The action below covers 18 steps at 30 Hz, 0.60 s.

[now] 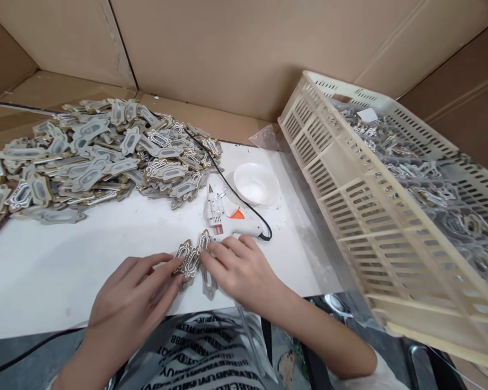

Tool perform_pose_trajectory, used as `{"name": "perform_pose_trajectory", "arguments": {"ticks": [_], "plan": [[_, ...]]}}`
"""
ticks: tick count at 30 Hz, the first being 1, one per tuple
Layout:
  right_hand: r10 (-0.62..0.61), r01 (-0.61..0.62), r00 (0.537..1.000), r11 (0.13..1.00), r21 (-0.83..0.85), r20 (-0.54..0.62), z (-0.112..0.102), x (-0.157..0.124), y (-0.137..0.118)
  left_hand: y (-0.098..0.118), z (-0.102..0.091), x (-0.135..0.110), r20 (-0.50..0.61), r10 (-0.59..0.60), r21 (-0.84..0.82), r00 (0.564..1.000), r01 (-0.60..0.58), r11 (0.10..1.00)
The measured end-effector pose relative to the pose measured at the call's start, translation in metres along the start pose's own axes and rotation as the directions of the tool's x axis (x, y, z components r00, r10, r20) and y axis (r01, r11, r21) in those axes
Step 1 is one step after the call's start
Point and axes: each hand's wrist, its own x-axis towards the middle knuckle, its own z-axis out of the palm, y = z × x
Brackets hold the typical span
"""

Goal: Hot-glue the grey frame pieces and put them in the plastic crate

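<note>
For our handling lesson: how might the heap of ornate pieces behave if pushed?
The heap would likely spread, its pieces overlapping at mixed angles. Each piece looks stiff, keeping a flat shape; being elongated, it probably wouldn't roll.

Holds small ornate plates [192, 262], grey with gold-brown edges and white scrollwork, from one side with the left hand [136, 292], near the front edge of the white bench [77, 260]. Touches the same cluster from the other side with the bent fingers of the right hand [239, 271], with the thumb hidden. Shows, just beyond the right hand, a white glue gun [250, 227] lying with an orange trigger [238, 214], beside a white bowl [257, 184], with a black cord [244, 199] running between them towards a broad, jumbled heap of similar plates [93, 157] at far left. Includes at right a cream slatted crate [329, 179] with pale pieces [421, 170] among clear plastic inside, and behind everything, brown cardboard walls [228, 49].
</note>
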Motion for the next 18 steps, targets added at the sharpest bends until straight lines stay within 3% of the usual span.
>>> {"name": "perform_pose_trajectory", "arguments": {"ticks": [7, 11, 18], "plan": [[0.027, -0.025, 0.987, 1.000, -0.012, 0.160, 0.000, 0.013, 0.000, 0.010, 0.004, 0.011, 0.036, 0.061, 0.072, 0.998, -0.063, 0.995], [-0.010, 0.004, 0.979, 1.000, 0.028, 0.204, 0.004, 0.025, -0.001, 0.015, 0.005, 0.012, 0.074, 0.030, 0.100, 0.997, -0.037, 0.994], [-0.044, 0.013, 0.945, 0.995, 0.097, 0.325, -0.002, 0.042, 0.007, 0.020, 0.001, 0.015, 0.030, -0.024, 0.200, 0.999, 0.018, 0.980]]}}
